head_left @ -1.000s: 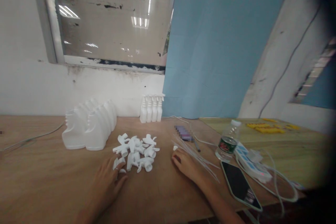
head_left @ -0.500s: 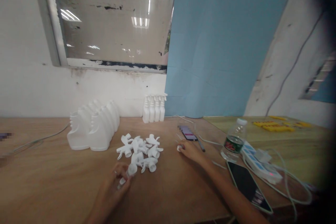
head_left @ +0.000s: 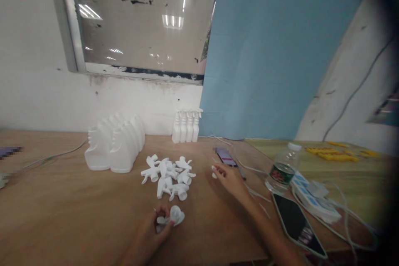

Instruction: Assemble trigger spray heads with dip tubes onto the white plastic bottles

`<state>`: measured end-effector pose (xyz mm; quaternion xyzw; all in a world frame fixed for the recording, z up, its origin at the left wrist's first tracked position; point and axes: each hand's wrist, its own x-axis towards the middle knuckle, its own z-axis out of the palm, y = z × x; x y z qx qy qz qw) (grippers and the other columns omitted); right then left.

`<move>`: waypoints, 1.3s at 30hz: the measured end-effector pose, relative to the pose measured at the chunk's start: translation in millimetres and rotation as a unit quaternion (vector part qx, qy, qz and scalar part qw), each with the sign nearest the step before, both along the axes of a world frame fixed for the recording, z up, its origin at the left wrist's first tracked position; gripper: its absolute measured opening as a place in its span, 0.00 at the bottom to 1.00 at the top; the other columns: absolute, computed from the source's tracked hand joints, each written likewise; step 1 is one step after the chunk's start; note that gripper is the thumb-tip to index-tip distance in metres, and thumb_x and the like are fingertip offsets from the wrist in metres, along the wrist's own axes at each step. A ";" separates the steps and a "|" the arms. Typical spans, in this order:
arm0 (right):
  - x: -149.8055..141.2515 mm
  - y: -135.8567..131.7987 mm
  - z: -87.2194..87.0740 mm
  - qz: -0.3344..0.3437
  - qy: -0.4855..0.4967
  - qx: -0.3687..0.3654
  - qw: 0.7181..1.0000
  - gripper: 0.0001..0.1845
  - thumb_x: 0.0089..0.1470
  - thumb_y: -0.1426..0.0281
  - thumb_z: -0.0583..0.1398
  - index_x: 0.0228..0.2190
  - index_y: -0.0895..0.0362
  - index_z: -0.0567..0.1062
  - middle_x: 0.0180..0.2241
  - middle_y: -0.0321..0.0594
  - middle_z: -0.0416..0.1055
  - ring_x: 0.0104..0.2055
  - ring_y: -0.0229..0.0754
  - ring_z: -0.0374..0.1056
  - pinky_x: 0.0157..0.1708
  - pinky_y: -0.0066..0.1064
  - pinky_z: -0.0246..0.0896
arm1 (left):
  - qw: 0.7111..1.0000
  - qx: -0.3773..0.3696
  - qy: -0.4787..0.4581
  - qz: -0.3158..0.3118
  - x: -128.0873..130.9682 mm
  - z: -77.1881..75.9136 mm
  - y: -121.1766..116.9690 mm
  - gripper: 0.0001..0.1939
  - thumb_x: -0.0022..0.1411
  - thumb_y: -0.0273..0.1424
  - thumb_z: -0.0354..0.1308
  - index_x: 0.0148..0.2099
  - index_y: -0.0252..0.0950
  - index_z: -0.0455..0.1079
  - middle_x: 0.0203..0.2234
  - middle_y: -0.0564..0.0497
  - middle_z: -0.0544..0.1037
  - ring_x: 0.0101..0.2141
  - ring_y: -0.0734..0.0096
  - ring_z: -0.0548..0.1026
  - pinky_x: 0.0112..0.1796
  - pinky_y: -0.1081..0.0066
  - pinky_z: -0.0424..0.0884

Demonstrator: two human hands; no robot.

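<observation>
From where I stood, the large white bottles (head_left: 123,149) at the left were packed side by side in two rows near the wall, perhaps so that neighbours steadied each other and left the front of the table (head_left: 71,216) for handwork. The left hand (head_left: 146,235) was low at the near side, thumb and fingers partly closed around a white spray head (head_left: 176,216), its round opening facing up; that pinch seemed to leave the opening uncovered. I couldn't tell whether the table took any of its weight. Just beyond lay the loose spray heads (head_left: 163,168), heaped at odd angles, probably within easy reach of both hands. Behind them, slim bottles with sprayers (head_left: 186,129) stood upright in a tight row, likely out of the way.

The right hand (head_left: 232,183) had its fingers drawn nearly together, with a small white piece (head_left: 214,171) at the fingertips, too blurred to name. It hung near a lit phone (head_left: 225,156) and some thin white strands (head_left: 258,194), loosely spread beside the forearm. Further right, a water bottle (head_left: 282,172), a dark-screened phone (head_left: 297,223) and a power strip (head_left: 316,201) sat to the side, seemingly kept off the working patch.
</observation>
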<state>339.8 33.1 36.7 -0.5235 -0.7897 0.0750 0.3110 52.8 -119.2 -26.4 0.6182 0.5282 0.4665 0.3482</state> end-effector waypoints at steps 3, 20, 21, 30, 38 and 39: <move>-32.8 -46.2 -5.3 0.092 0.115 0.001 0.989 0.17 0.60 0.62 0.55 0.46 0.56 0.75 0.39 0.43 0.77 0.37 0.43 0.72 0.39 0.32 0.67 | 1.000 0.007 0.008 -0.002 -0.9 -0.1 -2.7 0.13 0.58 0.38 0.58 0.42 0.36 0.67 0.34 0.50 0.76 0.35 0.65 0.74 0.37 0.70 0.70; -88.7 -121.7 -44.6 0.276 0.048 -0.028 0.959 0.24 0.56 0.76 0.58 0.53 0.53 0.64 0.52 0.43 0.69 0.55 0.45 0.65 0.55 0.39 0.60 | 0.984 0.096 0.138 -0.051 -4.8 1.9 -12.4 0.18 0.65 0.33 0.52 0.56 0.40 0.65 0.49 0.47 0.75 0.49 0.62 0.73 0.51 0.64 0.68; -88.9 -121.6 -44.9 0.267 0.052 -0.032 0.962 0.23 0.56 0.76 0.59 0.53 0.54 0.64 0.51 0.43 0.70 0.53 0.45 0.66 0.54 0.38 0.61 | 0.982 0.097 0.157 -0.048 -4.4 2.3 -13.7 0.18 0.65 0.33 0.51 0.57 0.41 0.64 0.49 0.47 0.76 0.49 0.62 0.74 0.50 0.65 0.69; -90.0 -116.9 -45.8 0.289 0.017 -0.007 0.957 0.17 0.57 0.77 0.59 0.48 0.52 0.70 0.47 0.39 0.73 0.50 0.42 0.68 0.53 0.33 0.62 | 0.948 0.154 0.277 -0.039 -2.6 1.8 -16.1 0.18 0.64 0.31 0.53 0.57 0.43 0.63 0.49 0.47 0.74 0.49 0.61 0.72 0.50 0.62 0.69; -90.2 -119.3 -50.4 0.273 0.010 0.008 0.962 0.16 0.59 0.77 0.55 0.48 0.53 0.69 0.44 0.41 0.74 0.48 0.44 0.69 0.50 0.36 0.65 | 0.930 0.204 0.304 -0.022 -5.5 -17.3 -8.3 0.18 0.67 0.30 0.50 0.57 0.45 0.64 0.47 0.49 0.76 0.45 0.65 0.76 0.46 0.69 0.72; -90.7 -120.9 -48.9 0.267 0.008 0.003 0.964 0.16 0.59 0.76 0.55 0.48 0.53 0.68 0.45 0.41 0.73 0.48 0.45 0.69 0.49 0.36 0.65 | 0.929 0.209 0.305 -0.026 -6.0 -16.4 -7.8 0.18 0.67 0.30 0.50 0.57 0.45 0.64 0.47 0.50 0.76 0.45 0.65 0.76 0.46 0.69 0.72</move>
